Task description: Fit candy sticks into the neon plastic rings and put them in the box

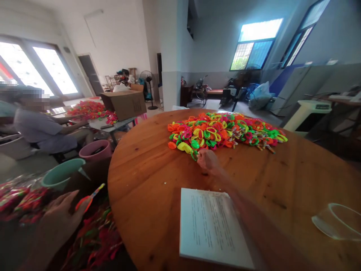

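Note:
A heap of bright plastic rings (225,131), orange, green, yellow and pink, lies on the far part of a round wooden table (146,180). My right hand (207,160) reaches out to the heap's near edge. Its fingers are curled closed beside a green ring (194,154), and what they grip is hidden. My left hand (60,214) is low at the left, off the table, pinching an orange ring piece with a striped stick (88,198) at its fingertips. Below it lie more red and green pieces (96,237).
A white printed sheet stack (211,226) lies on the table's near side, a clear plastic tub (338,222) at the right edge. A teal basin (62,173) and pink bucket (96,150) stand left. A seated person (42,128) works at another table with a cardboard box (124,103).

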A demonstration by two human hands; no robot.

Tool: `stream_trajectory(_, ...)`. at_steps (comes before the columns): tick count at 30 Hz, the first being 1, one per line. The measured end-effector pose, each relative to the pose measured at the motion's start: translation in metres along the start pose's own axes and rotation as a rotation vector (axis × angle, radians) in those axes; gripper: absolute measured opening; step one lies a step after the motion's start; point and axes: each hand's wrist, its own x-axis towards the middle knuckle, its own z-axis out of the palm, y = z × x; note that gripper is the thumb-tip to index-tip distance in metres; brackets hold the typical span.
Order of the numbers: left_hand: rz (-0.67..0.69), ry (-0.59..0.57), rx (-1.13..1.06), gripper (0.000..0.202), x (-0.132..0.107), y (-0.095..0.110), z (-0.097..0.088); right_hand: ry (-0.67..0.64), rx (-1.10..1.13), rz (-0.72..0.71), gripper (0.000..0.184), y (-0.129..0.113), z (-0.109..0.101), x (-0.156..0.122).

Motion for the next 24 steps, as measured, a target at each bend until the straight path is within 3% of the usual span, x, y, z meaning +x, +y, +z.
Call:
stream_trajectory(3,0.049,0.026,-0.069,0.042,0.001,0.032,0.01,-0.034,0.109,-0.058,0.027,-0.002,-0.011,-0.016)
stream_trajectory(6,0.206,-0.151,-0.414,0.045,0.009,0.091,0.021,-0.144,0.208,-0.141,0.027,-0.01,-0.026,-0.046)
stream_trajectory(10,0.505,-0.467,-0.617,0.062,0.018,0.181,0.036,-0.323,0.263,-0.262,0.021,-0.026,-0.04,-0.092)
stream_trajectory(14,0.738,-0.619,-0.717,0.061,0.022,0.247,0.057,-0.31,0.15,-0.329,0.019,-0.041,-0.043,-0.115)
stream_trajectory(18,0.758,-0.685,-0.779,0.034,0.022,0.269,0.08,-0.264,0.023,-0.324,0.017,-0.048,-0.042,-0.122)
stream_trajectory(24,0.731,-0.664,-0.819,0.023,0.025,0.265,0.105,-0.206,-0.027,-0.288,0.016,-0.044,-0.038,-0.124)
